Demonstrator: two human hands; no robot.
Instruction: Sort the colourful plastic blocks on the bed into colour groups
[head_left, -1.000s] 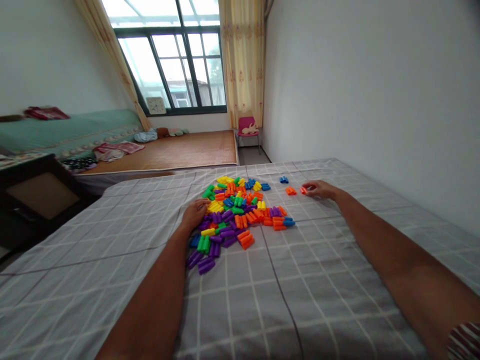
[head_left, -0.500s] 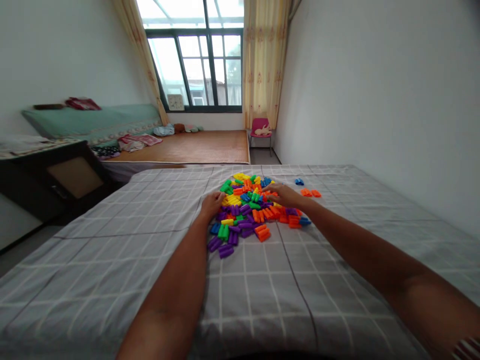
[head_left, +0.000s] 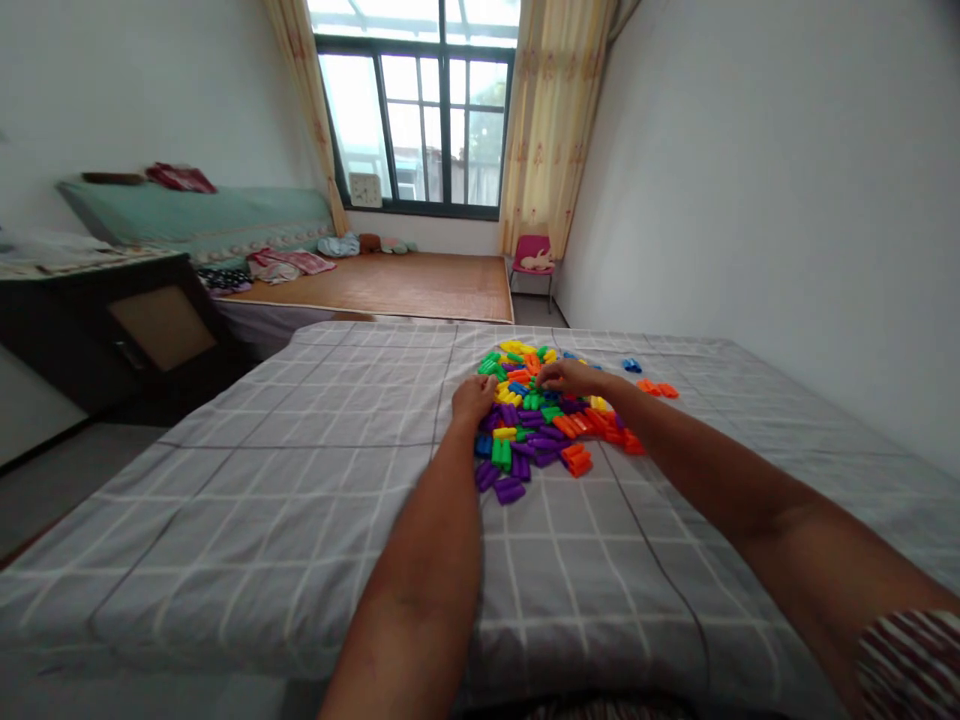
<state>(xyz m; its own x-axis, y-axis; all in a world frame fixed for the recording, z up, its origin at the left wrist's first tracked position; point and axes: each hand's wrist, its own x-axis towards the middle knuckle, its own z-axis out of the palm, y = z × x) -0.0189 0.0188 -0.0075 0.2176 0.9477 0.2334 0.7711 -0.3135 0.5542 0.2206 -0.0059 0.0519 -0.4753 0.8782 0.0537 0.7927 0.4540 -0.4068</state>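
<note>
A heap of plastic building pieces [head_left: 536, 440] in purple, green, yellow, orange and blue lies on the checked bedspread [head_left: 570, 540]. They look like short paired tubes. At the heap's left edge is my left hand [head_left: 472, 400], its fingers curled closed beside yellow pieces [head_left: 509, 396]. Whatever is in those fingers is hidden. My right hand [head_left: 571, 378] reaches over the far right part of the heap, fingers bent down and pinched together near small green pieces [head_left: 533, 402]. What that pinch holds is too small to make out.
Right of the heap lie a blue piece [head_left: 631, 366] and some orange pieces [head_left: 658, 388]. A white wall [head_left: 750, 200] runs along the right. Beyond the bed are a second bed [head_left: 420, 285], a pink chair [head_left: 532, 250] and a dark cabinet [head_left: 97, 340] at left.
The view has swung left, so the heap appears farther right. My right hand has moved inward over the heap, its fingers more bent. My left hand remains at the left edge.
</note>
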